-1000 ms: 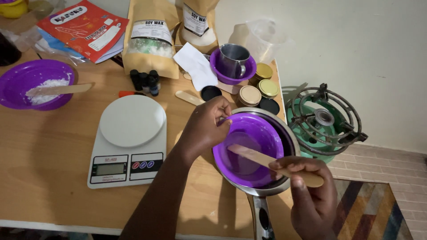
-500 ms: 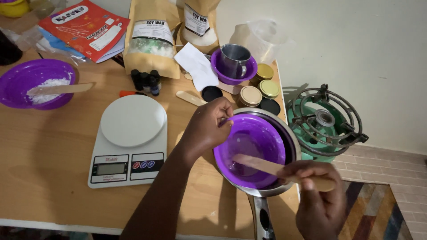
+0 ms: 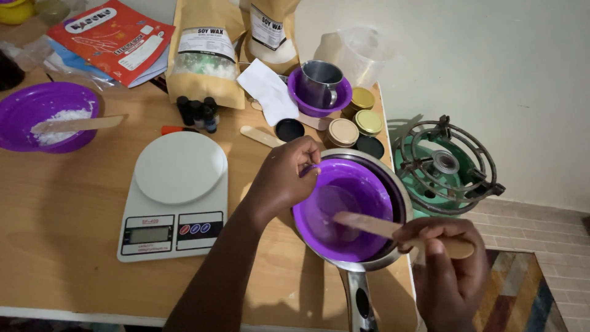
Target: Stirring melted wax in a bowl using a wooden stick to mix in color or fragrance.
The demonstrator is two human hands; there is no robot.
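Head view: left hand [image 3: 284,178] pinching rim of purple bowl [image 3: 344,209] nested in steel saucepan [image 3: 362,270] at table [image 3: 61,246] edge; right hand [image 3: 448,270] closed round wooden stirrer [image 3: 393,229], blade dipped in clear melt. Bowl prob light, thin plastic, maybe hot & slick: grip by rim. Counted: 3 purple bowls, 3 stirrers, 2 wax bags, 1 scale [image 3: 175,197], 1 gas burner [image 3: 445,165]
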